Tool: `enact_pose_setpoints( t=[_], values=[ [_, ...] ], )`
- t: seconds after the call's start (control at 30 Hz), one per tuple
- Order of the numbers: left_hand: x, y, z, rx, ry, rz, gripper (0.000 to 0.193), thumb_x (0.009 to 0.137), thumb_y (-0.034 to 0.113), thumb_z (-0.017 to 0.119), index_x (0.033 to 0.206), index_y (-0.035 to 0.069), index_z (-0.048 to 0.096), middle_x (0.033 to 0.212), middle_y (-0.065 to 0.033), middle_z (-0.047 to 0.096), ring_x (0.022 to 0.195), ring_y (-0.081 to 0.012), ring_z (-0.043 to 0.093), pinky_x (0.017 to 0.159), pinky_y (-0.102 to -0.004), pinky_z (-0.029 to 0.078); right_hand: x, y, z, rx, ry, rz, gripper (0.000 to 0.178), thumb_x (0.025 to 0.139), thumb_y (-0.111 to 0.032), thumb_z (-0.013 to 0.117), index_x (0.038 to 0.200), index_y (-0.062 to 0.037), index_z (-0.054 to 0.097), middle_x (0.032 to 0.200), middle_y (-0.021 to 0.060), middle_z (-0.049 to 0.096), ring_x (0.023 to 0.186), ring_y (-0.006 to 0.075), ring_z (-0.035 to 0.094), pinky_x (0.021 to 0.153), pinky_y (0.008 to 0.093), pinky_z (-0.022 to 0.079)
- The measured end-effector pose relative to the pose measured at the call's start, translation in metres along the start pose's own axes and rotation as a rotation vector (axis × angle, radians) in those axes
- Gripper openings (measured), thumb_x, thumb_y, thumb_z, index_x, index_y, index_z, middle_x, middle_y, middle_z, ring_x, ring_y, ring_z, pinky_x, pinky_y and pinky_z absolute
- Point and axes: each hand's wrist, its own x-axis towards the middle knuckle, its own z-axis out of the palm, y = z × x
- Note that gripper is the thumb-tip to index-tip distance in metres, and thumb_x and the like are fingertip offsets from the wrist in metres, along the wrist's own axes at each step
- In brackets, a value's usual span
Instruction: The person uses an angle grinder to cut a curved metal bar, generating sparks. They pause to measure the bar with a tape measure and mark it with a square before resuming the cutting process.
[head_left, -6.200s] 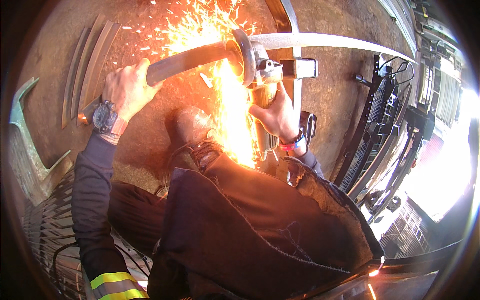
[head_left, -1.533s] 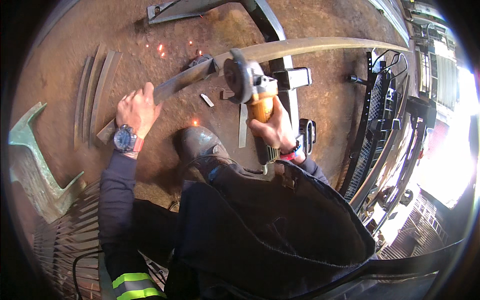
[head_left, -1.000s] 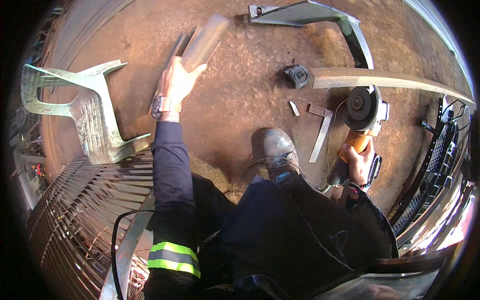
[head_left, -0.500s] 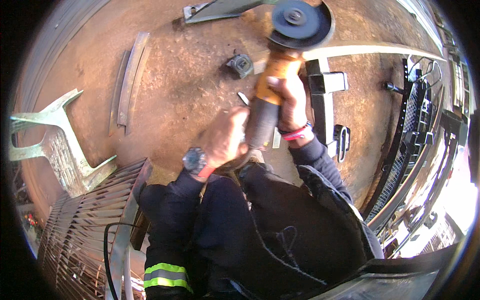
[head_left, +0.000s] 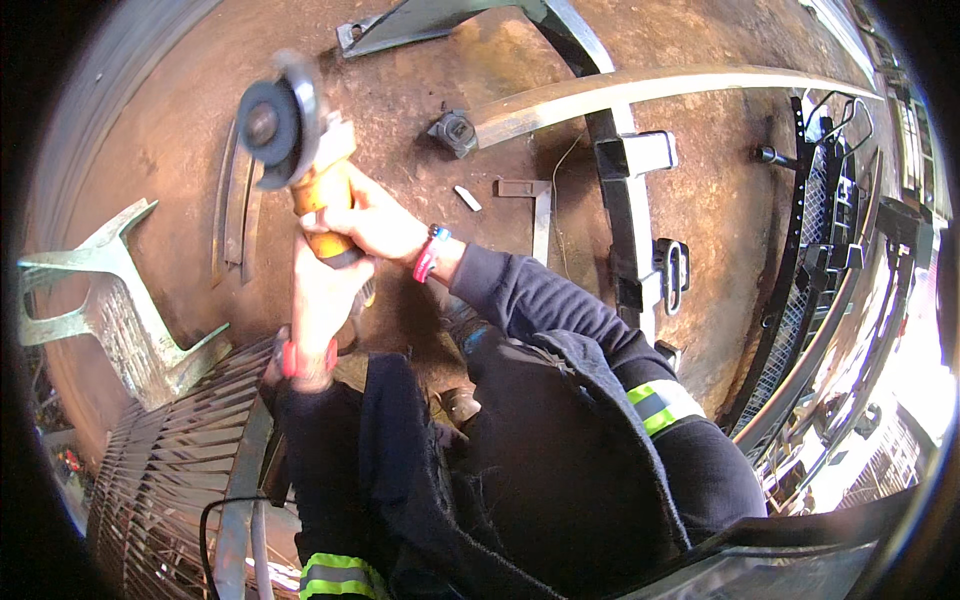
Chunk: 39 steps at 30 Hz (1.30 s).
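Note:
An angle grinder (head_left: pixel 322 190) with a yellow-orange body is held up over the ground, tilted to the upper left. Its dark round disc (head_left: pixel 262 125) and the curved guard beside it are slightly blurred. My right hand (head_left: pixel 378 222), with a red and blue band at the wrist, is closed round the body just behind the head. Lower down, my left hand (head_left: pixel 325 292) wraps the rear of the grip, a red band at its wrist. Much of the handle is hidden by my fingers.
A tape measure (head_left: pixel 455 133) lies by the end of a long bar (head_left: pixel 640 92). Near it are a small white stick (head_left: pixel 467 198) and a metal square (head_left: pixel 541 215). Black steel framework (head_left: pixel 625 190) stands right; a pale green chair (head_left: pixel 120 305) and a slatted grate (head_left: pixel 170 430) are left.
Both hands have swung the grinder left, from the upper middle to the upper left. The bar's end and the square have come into clear view.

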Motion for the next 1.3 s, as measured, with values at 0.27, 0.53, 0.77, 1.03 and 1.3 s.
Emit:
enact_pose_setpoints(
  t=[0.27,0.53,0.77,1.03,1.3],
  values=[
    [0.004,-0.141,0.017,0.002,0.244,-0.345,0.042,0.075,0.02,0.082,0.1,-0.001,0.057,0.082,-0.0091,0.065,0.069,-0.0188,0.063,0.062,-0.0355,0.052,-0.095,-0.033,-0.065,-1.138,0.049,0.111,0.029,0.092,-0.026,0.066,0.1,0.0013,0.063,0.085,0.0212,0.068,0.08,0.035,0.068,0.073,0.0422,0.053],
    [0.008,-0.177,0.018,0.512,0.354,-0.293,0.067,0.072,0.039,0.085,0.103,-0.011,0.052,0.094,-0.0263,0.059,0.093,-0.0381,0.06,0.088,-0.0467,0.048,-0.176,-0.022,-0.152,-1.409,0.539,-0.003,0.022,0.087,-0.018,0.071,0.101,-0.0021,0.064,0.091,0.0177,0.068,0.081,0.0354,0.068,0.069,0.0413,0.054],
    [0.011,-0.182,0.021,0.565,0.279,-0.263,0.073,0.073,0.043,0.087,0.105,-0.014,0.054,0.098,-0.0289,0.059,0.099,-0.0428,0.057,0.09,-0.0515,0.046,-0.104,0.012,-0.15,-1.822,0.512,-0.197,0.028,0.085,-0.018,0.063,0.108,-0.0028,0.063,0.102,0.0128,0.059,0.085,0.0311,0.066,0.064,0.0436,0.057],
    [0.003,-0.1,0.058,0.899,0.524,-0.377,0.089,0.081,0.046,0.078,0.143,-0.001,0.035,0.127,-0.0249,0.051,0.123,-0.0416,0.045,0.102,-0.0551,0.038,-0.104,0.026,-0.158,-1.954,0.471,-0.317,0.015,0.082,-0.016,0.062,0.094,-0.0074,0.061,0.097,0.0109,0.055,0.098,0.0298,0.054,0.08,0.0413,0.047],
    [0.054,0.093,0.153,0.448,0.057,0.719,0.058,0.09,0.037,0.065,0.133,0.001,0.049,0.126,-0.021,0.054,0.121,-0.0366,0.048,0.1,-0.0494,0.041,-0.131,0.015,-0.137,-1.845,0.231,-0.315,0.022,0.091,-0.019,0.056,0.107,-0.0048,0.06,0.103,0.0117,0.059,0.102,0.0313,0.054,0.088,0.0425,0.044]
  ],
)
